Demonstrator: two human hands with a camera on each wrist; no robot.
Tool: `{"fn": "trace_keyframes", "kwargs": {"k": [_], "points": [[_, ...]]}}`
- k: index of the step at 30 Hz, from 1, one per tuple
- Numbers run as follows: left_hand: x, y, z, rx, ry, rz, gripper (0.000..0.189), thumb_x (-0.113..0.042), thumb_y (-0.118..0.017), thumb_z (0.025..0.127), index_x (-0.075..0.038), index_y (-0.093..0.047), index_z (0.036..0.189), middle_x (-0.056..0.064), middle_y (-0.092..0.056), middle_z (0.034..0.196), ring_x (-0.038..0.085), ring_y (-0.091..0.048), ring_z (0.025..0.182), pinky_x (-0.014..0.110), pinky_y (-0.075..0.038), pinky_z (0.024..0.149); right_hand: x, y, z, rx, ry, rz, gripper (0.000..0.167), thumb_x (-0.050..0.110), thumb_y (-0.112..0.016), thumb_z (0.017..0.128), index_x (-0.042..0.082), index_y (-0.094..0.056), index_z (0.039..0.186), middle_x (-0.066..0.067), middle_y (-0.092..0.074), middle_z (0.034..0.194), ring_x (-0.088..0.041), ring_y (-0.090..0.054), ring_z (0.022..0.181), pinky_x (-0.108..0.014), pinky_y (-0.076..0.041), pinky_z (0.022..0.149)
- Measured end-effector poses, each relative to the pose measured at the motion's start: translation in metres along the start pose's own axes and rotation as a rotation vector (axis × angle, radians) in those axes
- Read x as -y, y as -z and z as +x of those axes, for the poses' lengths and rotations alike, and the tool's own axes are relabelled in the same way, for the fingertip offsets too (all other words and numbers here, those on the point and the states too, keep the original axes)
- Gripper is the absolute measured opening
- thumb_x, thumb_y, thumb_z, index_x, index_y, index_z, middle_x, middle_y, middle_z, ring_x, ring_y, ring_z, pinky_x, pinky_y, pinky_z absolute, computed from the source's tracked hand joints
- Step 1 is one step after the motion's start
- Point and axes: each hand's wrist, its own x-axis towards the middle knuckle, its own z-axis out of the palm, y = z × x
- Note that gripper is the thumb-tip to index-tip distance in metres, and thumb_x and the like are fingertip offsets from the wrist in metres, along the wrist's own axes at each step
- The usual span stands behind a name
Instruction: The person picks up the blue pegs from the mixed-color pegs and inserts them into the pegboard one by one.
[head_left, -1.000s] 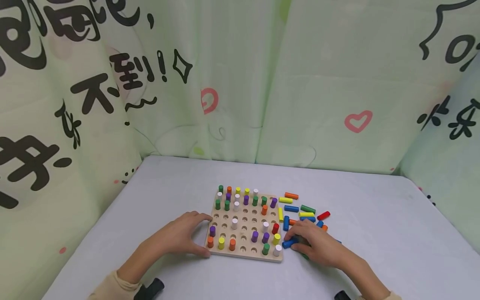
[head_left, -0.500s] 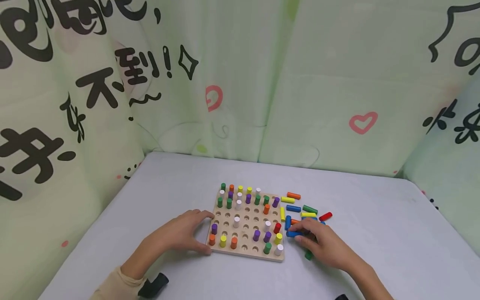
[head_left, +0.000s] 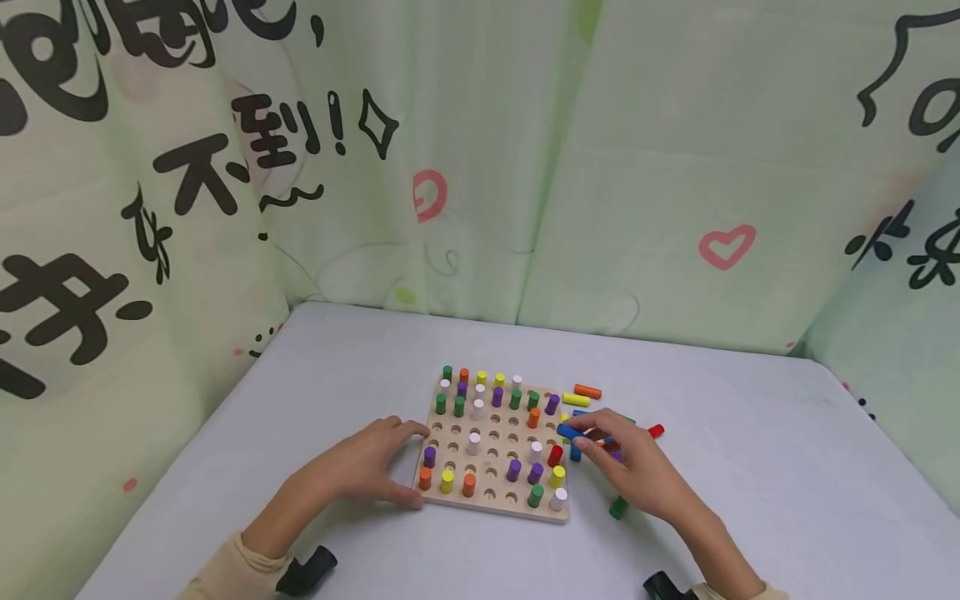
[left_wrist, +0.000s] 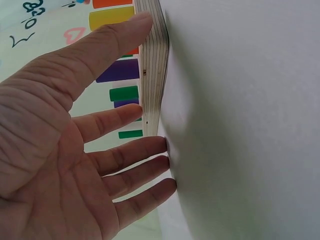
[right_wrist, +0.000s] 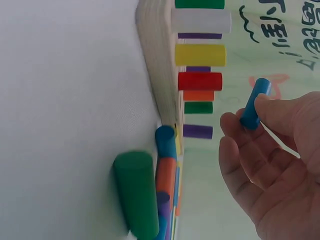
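Observation:
My right hand (head_left: 637, 467) pinches a blue peg (right_wrist: 256, 102) between thumb and fingertips. It holds the peg raised beside the right edge of a wooden pegboard (head_left: 495, 510), tilted in the right wrist view. My left hand (head_left: 367, 467) rests at the board's left side, thumb near the front corner and index finger farther back, its fingers fairly straight. In the left wrist view the thumb overlaps the board's layered edge (left_wrist: 154, 70). Green, orange, yellow, white, purple and red pegs stand upright in the board, among bare holes in its middle rows.
Loose pegs lie right of the board, partly hidden by my right hand. Among them are an orange peg (head_left: 588, 391), a yellow peg (head_left: 576, 400) and a green peg (right_wrist: 136, 195) nearest the front. The white tabletop (head_left: 360, 350) ends at a printed curtain (head_left: 637, 167).
My right hand has lifted the blue peg from among the loose pegs and brought it up and left towards the board's right edge. My left hand stays at the board's left side.

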Motion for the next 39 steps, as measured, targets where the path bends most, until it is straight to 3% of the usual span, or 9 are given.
{"fn": "trace_keyframes", "kwargs": {"k": [7,15,31,39], "points": [[-0.003,0.001,0.000,-0.006,0.004,0.014,0.083,-0.043,-0.094,0.069,-0.016,-0.058,0.139,0.010,-0.060,0.130,0.028,-0.057,0.120,0.054,-0.049,0.105,0.007,-0.010,0.010,-0.018,0.015,0.034,0.024,0.011,-0.069,0.098,0.011,-0.069,0.122,0.000,-0.070,0.117,-0.016,-0.067,0.099,-0.025,-0.059,0.085],[-0.003,0.001,0.001,-0.011,-0.013,0.012,0.083,-0.043,-0.094,0.069,-0.015,-0.058,0.139,0.012,-0.060,0.132,0.030,-0.056,0.123,0.055,-0.049,0.105,0.020,-0.016,0.018,-0.016,-0.001,0.089,0.022,0.012,-0.069,0.098,0.011,-0.069,0.120,0.000,-0.071,0.112,-0.016,-0.068,0.095,-0.030,-0.060,0.084],[-0.006,0.000,-0.002,-0.001,0.029,0.014,0.084,-0.043,-0.094,0.069,-0.016,-0.057,0.139,0.014,-0.058,0.136,0.033,-0.055,0.127,0.058,-0.048,0.105,0.051,-0.036,0.040,-0.022,-0.043,0.136,0.017,0.015,-0.074,0.095,0.011,-0.071,0.111,0.000,-0.072,0.107,-0.013,-0.068,0.092,-0.022,-0.057,0.082],[-0.004,-0.003,0.001,-0.007,0.017,0.029,0.087,-0.045,-0.094,0.068,-0.016,-0.056,0.141,0.015,-0.058,0.136,0.034,-0.056,0.127,0.058,-0.049,0.105,0.058,-0.043,0.047,-0.023,-0.033,0.156,0.015,0.011,-0.075,0.094,0.009,-0.071,0.108,-0.001,-0.072,0.104,-0.013,-0.066,0.089,-0.025,-0.058,0.081]]}}
